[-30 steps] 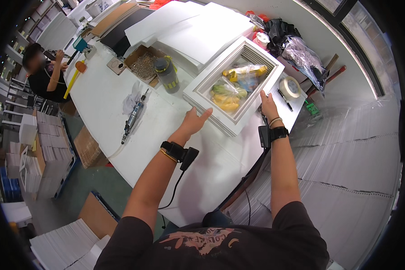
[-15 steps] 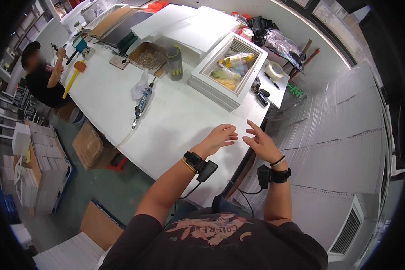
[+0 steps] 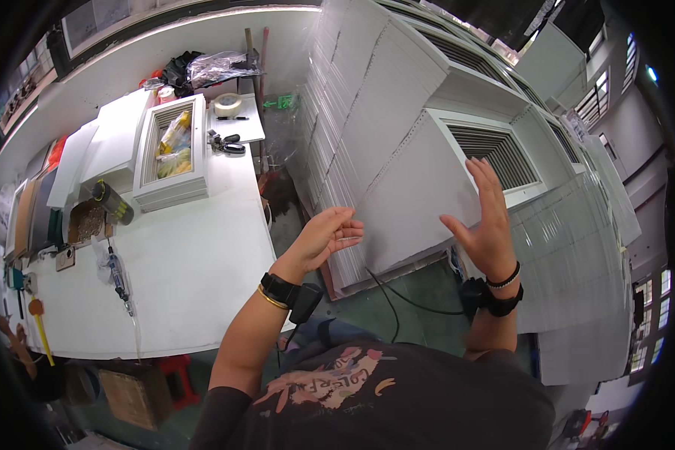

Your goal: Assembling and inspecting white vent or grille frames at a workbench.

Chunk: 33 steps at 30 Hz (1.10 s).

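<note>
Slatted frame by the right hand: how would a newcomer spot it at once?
Right of the white table stand large white stacks. Among them, a white-bordered slatted frame shows just behind the open right hand in this view. Only this one's dark slats are partly covered by the hand; the slatted frames beyond it are clear of it.

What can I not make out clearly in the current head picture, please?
Head view:
Louvred frame: partly hidden behind the right hand.
Whether they touch: cannot be told.
Co-worker: partly cut off by the dark left rim.
Small pieces beside the grey bottle: too small to identify.
</note>
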Each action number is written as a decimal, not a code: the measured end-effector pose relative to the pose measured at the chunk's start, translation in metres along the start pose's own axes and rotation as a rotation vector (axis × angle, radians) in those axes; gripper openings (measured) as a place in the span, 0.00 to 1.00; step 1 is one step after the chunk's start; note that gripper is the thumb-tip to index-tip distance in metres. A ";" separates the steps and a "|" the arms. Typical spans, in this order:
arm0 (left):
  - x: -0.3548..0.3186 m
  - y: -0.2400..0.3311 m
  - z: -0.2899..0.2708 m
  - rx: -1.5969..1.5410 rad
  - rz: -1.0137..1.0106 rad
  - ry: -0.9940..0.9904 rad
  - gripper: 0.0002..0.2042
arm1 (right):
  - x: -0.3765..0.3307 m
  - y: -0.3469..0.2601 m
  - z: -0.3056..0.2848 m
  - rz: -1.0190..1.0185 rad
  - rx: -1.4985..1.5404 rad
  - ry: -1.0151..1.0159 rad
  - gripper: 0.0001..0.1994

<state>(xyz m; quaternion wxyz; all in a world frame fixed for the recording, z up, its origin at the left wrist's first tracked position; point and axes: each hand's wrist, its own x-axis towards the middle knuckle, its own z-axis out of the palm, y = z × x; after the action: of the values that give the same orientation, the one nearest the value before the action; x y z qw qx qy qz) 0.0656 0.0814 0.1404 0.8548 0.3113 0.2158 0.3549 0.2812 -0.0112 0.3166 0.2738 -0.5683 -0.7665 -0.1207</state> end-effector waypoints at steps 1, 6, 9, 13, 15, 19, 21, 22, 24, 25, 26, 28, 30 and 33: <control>0.003 -0.005 0.009 0.013 0.001 -0.011 0.14 | -0.009 0.022 -0.007 0.007 -0.008 0.006 0.37; 0.016 -0.018 0.042 0.056 -0.045 -0.074 0.13 | -0.041 0.125 -0.014 0.115 -0.388 -0.337 0.35; 0.028 -0.023 0.062 0.075 -0.068 -0.079 0.12 | -0.021 0.162 -0.019 0.006 -0.244 -0.568 0.26; 0.055 -0.034 0.083 0.064 -0.099 -0.103 0.12 | -0.003 0.174 -0.022 -0.137 -0.042 -0.642 0.20; 0.070 -0.038 0.095 0.059 -0.116 -0.115 0.13 | 0.002 0.180 -0.022 -0.122 -0.026 -0.700 0.21; 0.091 -0.047 0.114 0.079 -0.093 -0.082 0.15 | 0.004 0.196 -0.016 -0.245 0.070 -0.675 0.20; 0.098 -0.049 0.123 0.084 -0.092 -0.059 0.16 | 0.006 0.199 -0.017 -0.255 0.083 -0.679 0.20; 0.100 -0.050 0.126 0.097 -0.090 -0.056 0.17 | 0.008 0.200 -0.017 -0.262 0.088 -0.679 0.19; 0.103 -0.049 0.132 0.113 -0.087 -0.047 0.19 | 0.010 0.203 -0.018 -0.291 0.103 -0.672 0.19; 0.103 -0.047 0.134 0.127 -0.084 -0.038 0.19 | 0.011 0.204 -0.018 -0.316 0.110 -0.665 0.19; 0.103 -0.046 0.136 0.138 -0.080 -0.028 0.20 | 0.011 0.205 -0.018 -0.323 0.116 -0.665 0.19; 0.105 -0.046 0.138 0.145 -0.083 -0.021 0.21 | 0.012 0.207 -0.019 -0.353 0.086 -0.682 0.19; 0.107 -0.045 0.137 0.151 -0.086 -0.012 0.21 | 0.014 0.206 -0.021 -0.362 0.067 -0.706 0.19; 0.108 -0.042 0.141 0.164 -0.080 -0.003 0.22 | 0.014 0.207 -0.022 -0.367 0.057 -0.728 0.19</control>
<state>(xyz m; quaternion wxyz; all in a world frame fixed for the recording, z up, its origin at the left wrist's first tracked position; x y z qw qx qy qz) 0.2392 0.0848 0.1966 0.8401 0.3720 0.2551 0.3012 0.4786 0.0564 0.3157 -0.0257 -0.4197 -0.9051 0.0627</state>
